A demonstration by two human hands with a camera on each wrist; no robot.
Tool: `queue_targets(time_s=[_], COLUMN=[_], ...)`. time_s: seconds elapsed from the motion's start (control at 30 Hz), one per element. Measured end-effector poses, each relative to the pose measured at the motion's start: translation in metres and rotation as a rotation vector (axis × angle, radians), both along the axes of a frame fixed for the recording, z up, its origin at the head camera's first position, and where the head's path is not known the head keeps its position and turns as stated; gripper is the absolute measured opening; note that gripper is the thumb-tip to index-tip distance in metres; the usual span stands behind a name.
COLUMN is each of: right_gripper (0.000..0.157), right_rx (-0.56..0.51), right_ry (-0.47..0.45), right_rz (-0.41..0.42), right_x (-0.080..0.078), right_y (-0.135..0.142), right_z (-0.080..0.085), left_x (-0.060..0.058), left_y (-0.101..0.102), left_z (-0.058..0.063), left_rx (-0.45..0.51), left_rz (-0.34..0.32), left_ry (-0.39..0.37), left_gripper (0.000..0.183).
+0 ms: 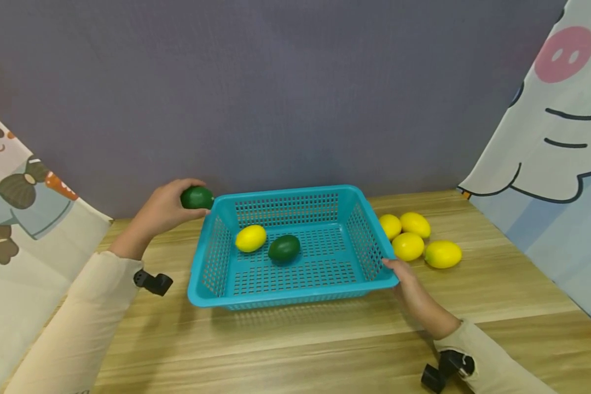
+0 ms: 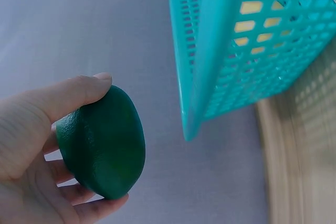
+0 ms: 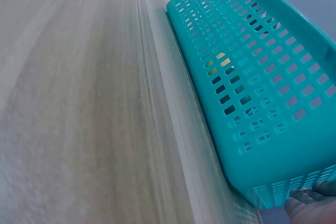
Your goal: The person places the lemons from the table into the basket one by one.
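My left hand [image 1: 164, 210] holds a dark green lemon-shaped fruit [image 1: 196, 197] just outside the basket's far left corner. In the left wrist view, the thumb lies on one end of this green fruit [image 2: 107, 142] and the fingers curl behind it, apart from the rim. The blue-green plastic basket [image 1: 295, 300] has perforated sides. Inside it lie a yellow lemon [image 1: 250, 238] and a second dark green fruit [image 1: 284, 249], side by side toward the left. My right hand [image 1: 407, 282] grips the basket's near right corner, thumb over the rim and fingers against the outer wall.
Several yellow lemons [image 1: 407, 246] sit grouped on the wooden table [image 1: 305, 350] beyond the basket's right side. A grey-purple fabric backdrop [image 1: 295, 98] rises behind the table. Cartoon-printed sheets [image 1: 561, 158] hang at both sides.
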State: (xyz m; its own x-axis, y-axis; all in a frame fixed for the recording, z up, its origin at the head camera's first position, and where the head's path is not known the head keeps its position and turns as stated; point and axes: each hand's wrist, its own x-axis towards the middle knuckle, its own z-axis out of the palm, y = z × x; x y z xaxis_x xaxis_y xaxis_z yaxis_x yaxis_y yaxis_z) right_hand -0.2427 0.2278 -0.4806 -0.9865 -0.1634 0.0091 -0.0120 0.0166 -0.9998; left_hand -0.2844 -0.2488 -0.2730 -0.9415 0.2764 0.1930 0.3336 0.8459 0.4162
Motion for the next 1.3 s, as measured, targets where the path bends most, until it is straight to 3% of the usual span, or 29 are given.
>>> queue_targets(time_s=[0.7, 1.17, 1.3], right_gripper=[0.048, 0.049, 0.048], right_rx=[-0.014, -0.012, -0.029], right_ry=[-0.029, -0.018, -0.022], right_rz=[0.0, 0.008, 0.008], right_x=[0.0, 0.003, 0.008], right_y=[-0.001, -0.002, -0.005], right_z=[0.005, 0.007, 0.014], left_x=[0.001, -0.003, -0.005], left_y=[0.024, 0.046, 0.054], left_z=[0.018, 0.021, 0.021], left_rx=[0.016, 0.042, 0.044], left_rz=[-0.07, -0.103, -0.127], left_ry=[-0.029, -0.017, -0.016], left_gripper=[0.061, 0.059, 0.06])
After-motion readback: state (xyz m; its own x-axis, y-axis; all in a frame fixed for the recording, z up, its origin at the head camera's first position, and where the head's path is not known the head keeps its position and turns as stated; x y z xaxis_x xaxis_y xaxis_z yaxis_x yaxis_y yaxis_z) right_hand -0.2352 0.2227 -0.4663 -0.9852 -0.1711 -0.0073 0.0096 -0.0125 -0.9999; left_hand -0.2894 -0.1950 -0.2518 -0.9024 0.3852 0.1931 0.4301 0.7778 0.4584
